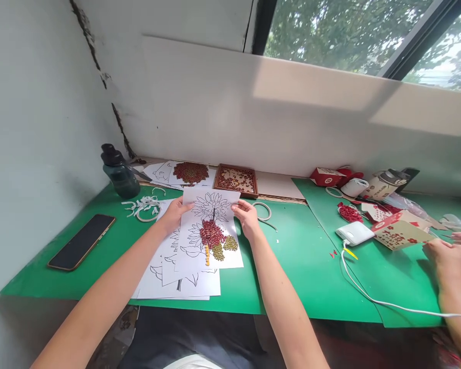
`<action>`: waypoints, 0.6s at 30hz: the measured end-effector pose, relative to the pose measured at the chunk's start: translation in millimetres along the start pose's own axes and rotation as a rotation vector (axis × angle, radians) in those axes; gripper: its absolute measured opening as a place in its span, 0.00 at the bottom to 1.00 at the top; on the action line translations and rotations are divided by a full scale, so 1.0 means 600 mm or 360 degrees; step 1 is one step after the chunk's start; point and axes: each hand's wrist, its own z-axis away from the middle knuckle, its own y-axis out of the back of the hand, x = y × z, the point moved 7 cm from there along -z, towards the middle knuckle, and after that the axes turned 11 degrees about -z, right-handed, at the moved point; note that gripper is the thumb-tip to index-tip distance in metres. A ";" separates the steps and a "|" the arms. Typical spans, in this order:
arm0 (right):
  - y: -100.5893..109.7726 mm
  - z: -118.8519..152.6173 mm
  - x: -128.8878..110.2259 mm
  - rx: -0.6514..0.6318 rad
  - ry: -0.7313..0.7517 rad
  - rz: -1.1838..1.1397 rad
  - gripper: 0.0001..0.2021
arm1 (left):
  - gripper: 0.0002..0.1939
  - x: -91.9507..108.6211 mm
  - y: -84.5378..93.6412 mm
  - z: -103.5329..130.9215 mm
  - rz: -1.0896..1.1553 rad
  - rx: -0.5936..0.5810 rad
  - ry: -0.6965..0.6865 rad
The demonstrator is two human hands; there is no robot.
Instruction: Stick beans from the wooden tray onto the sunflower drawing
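Observation:
Both hands grip a white sheet of paper [190,210] printed with outlined flowers. My left hand [175,213] pinches its left edge near the top, thumb lying over the paper. Across from it, my right hand [247,215] is closed on the right edge. Red beans [215,234] form a cluster on the lower half of the sheet, with green beans [230,243] at its lower right and a short column of yellow kernels [207,254] below. Under the held sheet lie more line-drawing sheets [200,288], partly covered.
A wooden tray of beans [236,180] and a finished-looking bean flower picture [191,173] are at the back. A bottle [120,171] and phone [82,242] stand left. Right are a power bank [354,233], a red-and-cream box [399,230] and another person's hand [445,253].

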 end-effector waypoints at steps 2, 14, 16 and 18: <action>0.002 -0.001 0.002 0.0050 0.0027 -0.0020 0.24 | 0.33 -0.001 -0.005 0.006 -0.0031 -0.0035 0.0062; 0.044 -0.018 -0.019 0.0365 0.0313 -0.0383 0.21 | 0.33 -0.010 -0.044 0.015 -0.0277 -0.0418 0.0116; 0.045 -0.018 -0.018 0.0376 0.0320 -0.0400 0.21 | 0.34 -0.013 -0.044 0.015 -0.0328 -0.0420 0.0101; 0.046 -0.019 -0.016 0.0379 0.0318 -0.0400 0.23 | 0.34 -0.019 -0.042 0.014 -0.0379 -0.0395 0.0140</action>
